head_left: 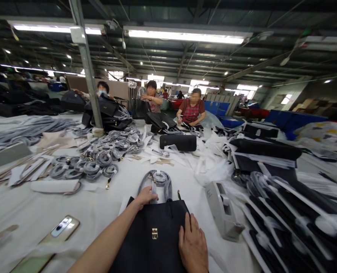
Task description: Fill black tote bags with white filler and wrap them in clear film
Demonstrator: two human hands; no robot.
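A black handbag (pixel 154 237) with a small gold clasp lies flat on the white table right in front of me. My left hand (pixel 146 196) grips the bag's top edge, fingers curled over it, beside a coiled grey strap (pixel 158 179) lying just beyond the bag. My right hand (pixel 193 244) rests flat on the bag's right side with its fingers stretched out.
A white tape dispenser (pixel 222 210) stands right of the bag. Black bags with white wrapping (pixel 284 220) pile up at the right. Several coiled grey straps (pixel 100 159) lie at middle left, a phone (pixel 61 227) at near left. Three people sit across the table by a steel post (pixel 87 64).
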